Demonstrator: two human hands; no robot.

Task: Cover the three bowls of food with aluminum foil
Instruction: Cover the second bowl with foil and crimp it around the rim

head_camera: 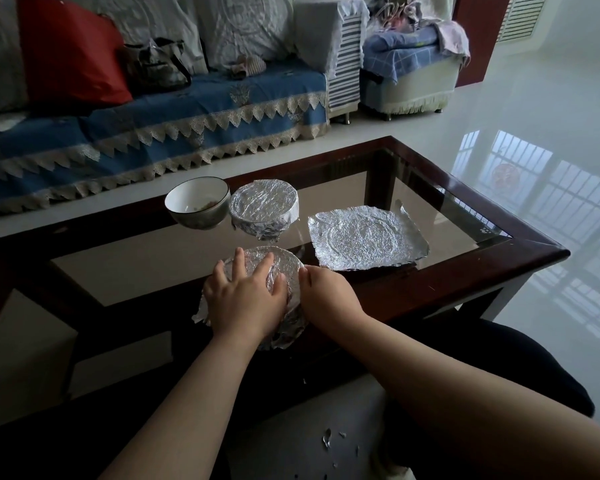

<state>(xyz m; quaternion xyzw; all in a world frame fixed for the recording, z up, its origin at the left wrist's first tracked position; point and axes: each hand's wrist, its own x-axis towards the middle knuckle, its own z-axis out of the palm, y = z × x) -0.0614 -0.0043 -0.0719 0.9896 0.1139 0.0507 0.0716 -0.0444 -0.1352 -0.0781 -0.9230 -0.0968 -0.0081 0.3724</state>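
On the near edge of the glass table (520,237), the left hand (246,299) reaches forward, fingers spread flat and pressing foil over the nearest bowl (284,263). The right hand (326,292) cups that bowl's right side, fingers curled against the foil. Behind stand an uncovered bowl (196,206) and a covered bowl (264,211); a loose foil sheet (364,235) lies to the right.
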